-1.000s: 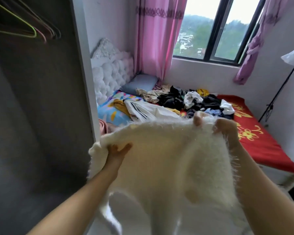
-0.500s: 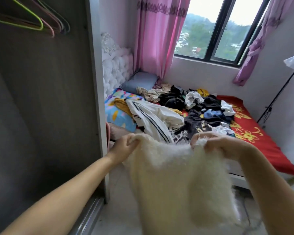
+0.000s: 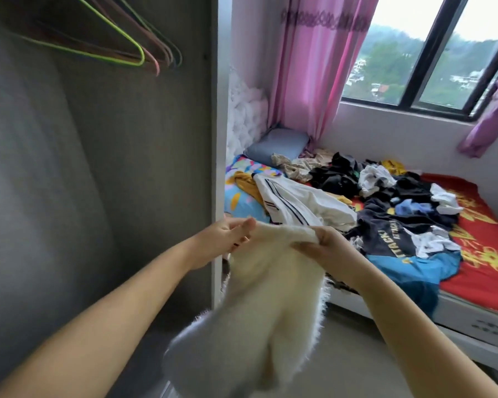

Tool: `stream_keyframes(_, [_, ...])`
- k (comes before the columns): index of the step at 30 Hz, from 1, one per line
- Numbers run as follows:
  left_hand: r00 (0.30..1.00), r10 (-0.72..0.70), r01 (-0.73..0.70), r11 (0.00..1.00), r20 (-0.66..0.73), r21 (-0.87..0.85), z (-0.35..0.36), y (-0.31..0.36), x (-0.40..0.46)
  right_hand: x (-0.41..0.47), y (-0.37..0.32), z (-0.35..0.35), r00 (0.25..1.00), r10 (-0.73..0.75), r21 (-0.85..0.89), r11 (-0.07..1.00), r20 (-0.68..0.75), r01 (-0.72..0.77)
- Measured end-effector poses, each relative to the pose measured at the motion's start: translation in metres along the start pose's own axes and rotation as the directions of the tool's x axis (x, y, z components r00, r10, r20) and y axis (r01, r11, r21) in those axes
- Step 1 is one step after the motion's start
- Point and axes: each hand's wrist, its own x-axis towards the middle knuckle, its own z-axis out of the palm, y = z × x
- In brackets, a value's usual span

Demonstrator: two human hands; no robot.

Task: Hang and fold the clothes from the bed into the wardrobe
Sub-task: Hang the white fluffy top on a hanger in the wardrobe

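both hands' fingers [image 3: 243, 225] pinch the fuzzy white sweater's [image 3: 268, 288] top edge beside the wardrobe [image 3: 127, 156].

We see a fluffy cream-white knitted sweater [image 3: 270, 282], a red bedsheet with yellow floral print [image 3: 483, 234], a white garment with dark stripes [image 3: 293, 202], a navy and blue top with yellow lettering [image 3: 400, 248], pink curtains with a darker patterned band [image 3: 314, 67], a lime-green wire hanger [image 3: 107, 44] beside pink ones, and a grey wardrobe interior [image 3: 98, 168].
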Motion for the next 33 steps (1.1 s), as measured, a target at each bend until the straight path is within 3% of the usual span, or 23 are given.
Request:
stream_keyframes(3, [0.992,-0.079,0.073,0.996,-0.094,-0.058,-0.018,-0.032,-0.015,0.025,-0.009,-0.005,0.997,-0.059,0.108,0.992,-0.042,0.064])
stream_keyframes(9, [0.992,-0.106,0.105,0.994,-0.069,-0.02,-0.038,-0.034,-0.022,0.084,-0.005,-0.001,0.989,-0.145,0.153,0.978,0.031,0.138])
stream_keyframes(14, [0.927,-0.225,0.28,0.947,-0.299,0.155,-0.037,-0.045,0.014,0.132,-0.002,0.004,0.966,-0.228,0.198,0.959,0.123,0.202])
stream_keyframes(17, [0.809,-0.449,0.496,0.868,-0.378,0.032,-0.036,-0.063,0.028,0.16,-0.002,-0.005,0.963,-0.265,0.274,0.931,0.057,0.24])
stream_keyframes(19, [0.727,-0.536,0.615,0.787,-0.429,0.06,-0.043,-0.073,0.028,0.176,0.0,-0.013,0.952,-0.304,0.31,0.91,0.044,0.276])
stream_keyframes(21, [0.598,-0.604,0.642,0.755,-0.526,-0.137,-0.056,-0.074,0.021,0.188,0.004,-0.017,0.946,-0.316,0.301,0.911,0.068,0.282])
stream_keyframes(23, [0.488,-0.643,0.472,0.763,-0.59,-0.442,-0.073,-0.067,0.013,0.198,0.012,-0.015,0.95,-0.294,0.259,0.93,0.103,0.259])
stream_keyframes(25, [0.385,-0.662,0.162,0.735,-0.643,-0.659,-0.089,-0.059,0.006,0.209,0.023,-0.008,0.952,-0.268,0.132,0.959,0.15,0.249])
stream_keyframes(27, [0.312,-0.681,-0.13,0.66,-0.662,-0.74,-0.103,-0.05,0.002,0.224,0.032,0.002,0.947,-0.255,-0.014,0.965,0.194,0.262])
stream_keyframes(29, [0.265,-0.731,-0.281,0.565,-0.629,-0.776,-0.116,-0.034,-0.005,0.238,0.034,0.015,0.94,-0.267,-0.076,0.955,0.214,0.288])
stream_keyframes(31, [0.264,-0.755,-0.343,0.508,-0.6,-0.79,-0.128,-0.021,-0.013,0.252,0.029,0.029,0.927,-0.281,-0.113,0.942,0.247,0.316])
stream_keyframes(33, [0.326,-0.725,-0.36,0.498,-0.607,-0.789,-0.137,-0.007,-0.02,0.264,0.02,0.045,0.912,-0.294,-0.201,0.912,0.284,0.357])
